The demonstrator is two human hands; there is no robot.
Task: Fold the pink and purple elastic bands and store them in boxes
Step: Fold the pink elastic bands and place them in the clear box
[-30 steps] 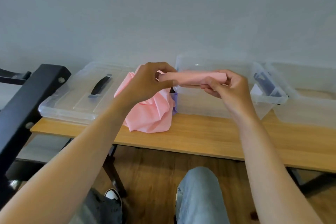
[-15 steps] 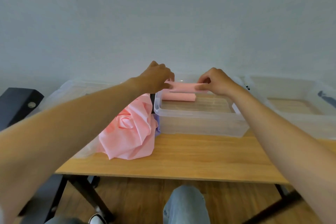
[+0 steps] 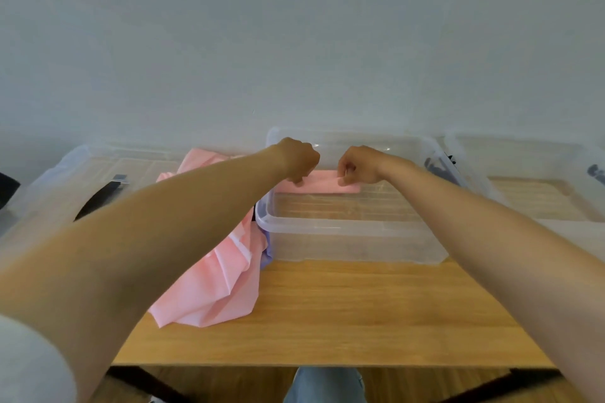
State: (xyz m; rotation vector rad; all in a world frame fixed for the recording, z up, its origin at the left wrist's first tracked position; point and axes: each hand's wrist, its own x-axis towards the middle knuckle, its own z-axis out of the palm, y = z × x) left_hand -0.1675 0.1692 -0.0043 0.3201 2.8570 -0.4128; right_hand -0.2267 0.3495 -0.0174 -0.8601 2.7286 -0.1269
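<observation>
A folded pink band [image 3: 322, 180] lies low inside the clear plastic box [image 3: 347, 240] in the middle of the table, near its far left corner. My left hand [image 3: 299, 159] pinches its left end and my right hand [image 3: 358, 167] pinches its right end, both reaching over the box rim. A heap of loose pink bands [image 3: 216, 281] sits on the table just left of the box, partly under my left forearm. A bit of purple band [image 3: 266, 255] peeks out between the heap and the box wall.
A clear box lid with a black handle [image 3: 98, 193] lies at the left. A second clear box [image 3: 540, 193] stands at the right. The wooden table [image 3: 343, 321] runs to a front edge near me, with my knee [image 3: 324, 384] below it. A plain wall is close behind.
Both hands carried the folded pink band forward from in front of me and lowered it into the middle box. The view tipped upward and closer to the table.
</observation>
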